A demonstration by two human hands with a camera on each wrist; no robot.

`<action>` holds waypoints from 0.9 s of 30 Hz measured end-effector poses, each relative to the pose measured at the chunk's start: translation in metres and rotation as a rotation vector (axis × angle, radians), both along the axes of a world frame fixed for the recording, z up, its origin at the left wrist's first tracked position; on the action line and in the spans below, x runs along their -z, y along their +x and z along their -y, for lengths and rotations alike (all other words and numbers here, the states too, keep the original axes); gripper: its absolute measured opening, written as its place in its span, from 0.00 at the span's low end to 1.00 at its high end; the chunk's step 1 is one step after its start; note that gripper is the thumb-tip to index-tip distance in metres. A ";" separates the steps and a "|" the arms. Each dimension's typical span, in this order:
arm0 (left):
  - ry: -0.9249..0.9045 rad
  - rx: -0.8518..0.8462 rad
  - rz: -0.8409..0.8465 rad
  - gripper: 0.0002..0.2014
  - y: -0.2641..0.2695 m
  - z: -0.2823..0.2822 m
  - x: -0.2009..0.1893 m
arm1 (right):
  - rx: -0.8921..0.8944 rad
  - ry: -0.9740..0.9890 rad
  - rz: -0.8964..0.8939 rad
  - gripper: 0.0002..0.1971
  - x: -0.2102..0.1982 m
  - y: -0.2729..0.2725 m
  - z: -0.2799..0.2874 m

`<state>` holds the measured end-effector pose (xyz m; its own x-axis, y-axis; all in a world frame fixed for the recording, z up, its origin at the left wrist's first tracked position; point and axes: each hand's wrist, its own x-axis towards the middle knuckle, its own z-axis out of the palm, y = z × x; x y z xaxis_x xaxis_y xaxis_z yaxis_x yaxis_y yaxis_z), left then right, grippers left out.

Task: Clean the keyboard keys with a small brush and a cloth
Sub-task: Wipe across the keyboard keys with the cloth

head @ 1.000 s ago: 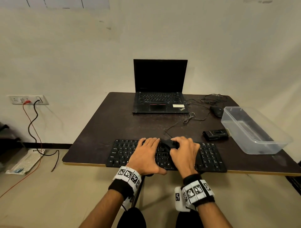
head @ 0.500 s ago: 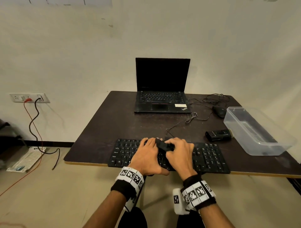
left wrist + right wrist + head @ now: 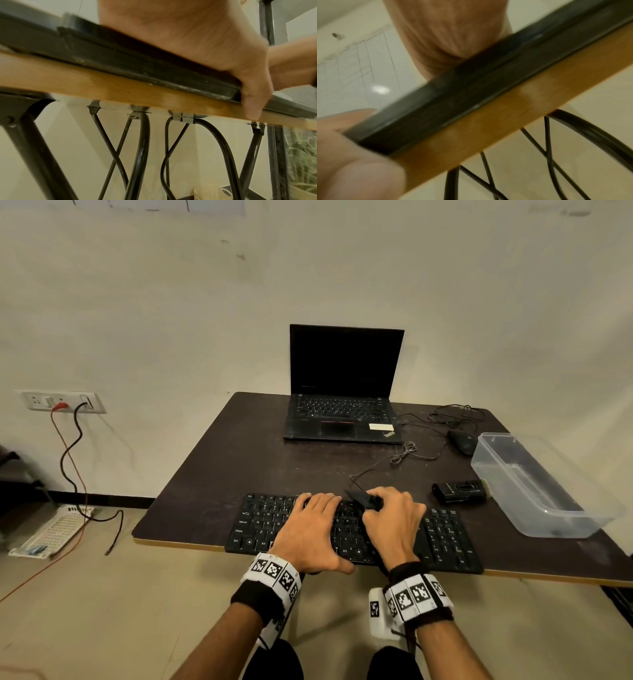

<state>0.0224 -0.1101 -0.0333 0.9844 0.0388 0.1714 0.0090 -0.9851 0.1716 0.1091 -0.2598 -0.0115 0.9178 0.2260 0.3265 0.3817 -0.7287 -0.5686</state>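
Two hands lie on the black keyboard (image 3: 352,530), which sits along the near edge of the dark table (image 3: 239,474). The left hand (image 3: 313,530) rests flat on the middle keys, its fingers straight and close together, and the left wrist view shows its thumb (image 3: 254,100) hooked down over the keyboard's front edge. The right hand (image 3: 394,520) has its fingers curled, pinching a dark cloth (image 3: 364,499) against the upper rows of keys just right of the left fingertips. No brush can be made out in any view.

Compared with a second ago, the cloth has changed its lie. It was then bunched under the right fingers at the top of the keyboard; half a second ago it stuck out leftward toward the left fingertips; now it spreads in a flatter wedge from the right fingers, its corner pointing left and away. The left hand has stayed in about the same place on the keys.

Beyond the keyboard stand an open laptop (image 3: 344,392) with a dark screen, a mouse (image 3: 462,441) with its loose cable, a small black device (image 3: 459,492) and a clear plastic tub (image 3: 534,484) at the right.
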 end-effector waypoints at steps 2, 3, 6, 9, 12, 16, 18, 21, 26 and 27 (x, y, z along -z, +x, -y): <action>0.008 0.003 0.019 0.61 -0.002 0.000 -0.001 | -0.122 -0.003 -0.037 0.19 0.000 -0.005 -0.011; 0.005 0.004 0.028 0.59 -0.003 0.001 -0.002 | -0.174 0.000 -0.065 0.19 0.001 -0.007 -0.013; -0.025 0.007 0.037 0.58 -0.004 0.002 -0.004 | -0.120 0.001 -0.068 0.19 0.004 0.000 -0.010; -0.046 0.003 0.031 0.57 -0.003 0.000 -0.006 | -0.104 0.029 -0.054 0.18 0.001 0.001 -0.019; -0.059 0.011 0.045 0.54 -0.005 0.003 -0.006 | -0.259 0.016 -0.094 0.13 -0.001 -0.008 -0.023; -0.062 0.017 0.014 0.67 -0.005 0.003 -0.003 | -0.163 -0.079 -0.014 0.18 0.000 -0.006 0.012; -0.061 0.007 0.003 0.70 -0.003 0.000 -0.003 | -0.067 -0.038 0.012 0.20 -0.001 -0.004 0.022; -0.034 0.013 0.000 0.68 -0.002 -0.001 -0.001 | -0.153 -0.049 -0.008 0.21 0.003 -0.009 0.025; -0.010 0.015 0.003 0.66 -0.001 -0.002 0.001 | -0.137 -0.034 -0.030 0.20 0.005 -0.015 0.040; -0.012 0.015 0.002 0.66 -0.001 -0.002 0.001 | -0.147 -0.032 -0.034 0.20 0.005 -0.019 0.041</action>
<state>0.0210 -0.1080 -0.0340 0.9846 0.0259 0.1727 -0.0063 -0.9829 0.1838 0.0905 -0.3010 -0.0167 0.8844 0.3689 0.2860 0.4667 -0.6842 -0.5605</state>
